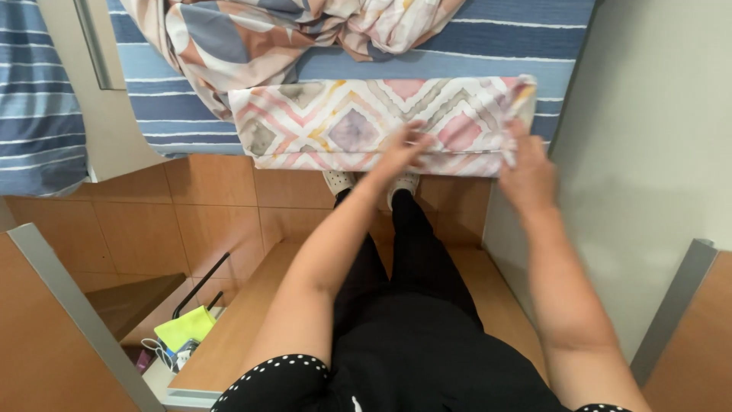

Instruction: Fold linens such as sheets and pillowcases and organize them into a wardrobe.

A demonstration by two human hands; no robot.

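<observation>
A folded cloth (pixel 335 122) with pastel diamond and zigzag patterns lies along the near edge of a bed covered by a blue striped sheet (pixel 488 53). My left hand (pixel 402 149) rests flat on the cloth's front edge near its middle, fingers spread. At the cloth's right end my right hand (pixel 524 172) pinches the corner between fingers and thumb. A crumpled patterned blanket (pixel 252 34) lies on the bed just behind the folded cloth.
An orange tiled floor (pixel 206 206) runs below the bed. A wooden board (pixel 236 328) stands beside my legs, a yellow-green object (pixel 185 328) and cables at its left. A pale wall (pixel 648 152) is on the right; another striped mattress (pixel 34 99) is on the left.
</observation>
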